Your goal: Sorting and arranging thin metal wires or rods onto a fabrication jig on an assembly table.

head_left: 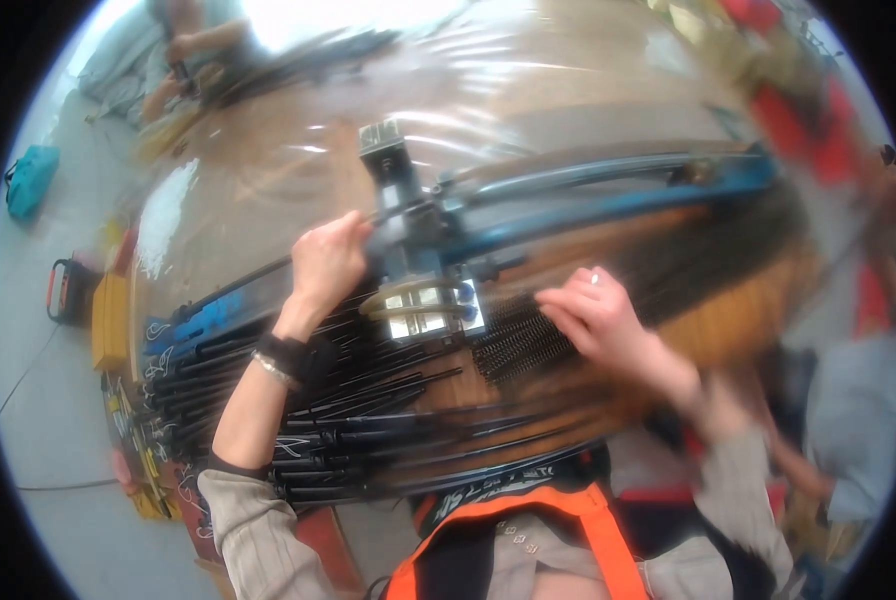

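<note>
A bench machine (415,225) with a dark metal column and a shiny metal block (435,308) stands in the middle of the table. My left hand (328,262) is closed in a fist beside the column's left side. A thin dark rod seems to run up to it, but what the fingers hold is hidden. Right of the block, my right hand (596,310) is pinched above a bunch of dark coil springs (518,345). Anything between its fingertips is too small to make out. Many black rods (318,400) lie between my arms, several with thin pale loops.
A blue bar (608,210) reaches from the machine to the right, blurred. Yellow bins (110,322) stand at the table's left end. Another person's arms (208,45) show at the far left, and blurred red clothing (808,120) at the right.
</note>
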Motion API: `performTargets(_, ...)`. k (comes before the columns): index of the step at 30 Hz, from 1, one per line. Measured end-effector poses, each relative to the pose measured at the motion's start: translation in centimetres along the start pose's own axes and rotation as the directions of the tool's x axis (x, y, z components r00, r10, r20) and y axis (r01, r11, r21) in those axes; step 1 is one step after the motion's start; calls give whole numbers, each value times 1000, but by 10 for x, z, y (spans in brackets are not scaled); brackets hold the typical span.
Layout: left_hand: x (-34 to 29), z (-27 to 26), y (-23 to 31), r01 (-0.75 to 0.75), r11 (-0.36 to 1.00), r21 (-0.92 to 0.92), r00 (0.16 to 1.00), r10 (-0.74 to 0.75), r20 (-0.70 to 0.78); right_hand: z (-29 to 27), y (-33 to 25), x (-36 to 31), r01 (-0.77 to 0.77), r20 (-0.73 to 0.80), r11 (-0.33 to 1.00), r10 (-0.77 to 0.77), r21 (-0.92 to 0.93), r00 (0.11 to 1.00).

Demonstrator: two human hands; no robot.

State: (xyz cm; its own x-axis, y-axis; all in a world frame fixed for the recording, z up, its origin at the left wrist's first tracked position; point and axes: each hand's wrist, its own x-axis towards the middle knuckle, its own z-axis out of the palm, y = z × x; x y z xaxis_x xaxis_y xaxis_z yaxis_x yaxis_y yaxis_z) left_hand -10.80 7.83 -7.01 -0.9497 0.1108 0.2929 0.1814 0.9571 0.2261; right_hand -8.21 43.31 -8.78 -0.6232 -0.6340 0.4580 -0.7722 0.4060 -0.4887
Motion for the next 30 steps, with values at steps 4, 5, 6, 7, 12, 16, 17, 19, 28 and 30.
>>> performTargets(4, -7, -2, 0, -3, 1000, -10, 1000, 3, -9, 26, 12, 13, -240, -119, 968, 247, 69, 962)
performTargets(5, -9, -2, 1, -11, 1000, -1, 1000, 11, -19, 33, 11, 19, -246, -113, 967, 252, 67, 961)
performTargets(6, -10, -5, 2, -20, 1000, 9, 999, 20, -35, 39, 9, 29, -240, -83, 956, 257, 171, 963)
performTargets(7, -11, -5, 2, -29, 999, 19, 998, 29, -48, 44, 7, 36, -237, -52, 932, 260, 273, 964)
performTargets(12, -16, 15, 2, -155, 978, 140, 965, 180, -189, 48, 12, 23, -157, -51, 935, 182, 319, 982)
performTargets(16, 2, 14, -20, -262, 947, 183, 936, 296, -190, 27, 22, 59, -460, 332, 833, 359, 308, 872)
performTargets(17, 2, 16, -22, -283, 935, 213, 924, 326, -201, 23, 13, 34, -507, 357, 808, 397, 302, 846)
performTargets(19, -2, 11, -68, -337, 887, 315, 884, 413, -218, 19, 8, 1, -122, 193, 993, 120, -3, 974)
performTargets(28, -36, -106, -6, 19, 811, 584, 1000, -15, -12, 58, -19, -101, 211, 329, 972, -168, -99, 929)
performTargets(30, -68, -176, 19, 182, 774, 606, 934, -329, 139, 62, -10, -96, 266, 267, 956, -227, -120, 936)
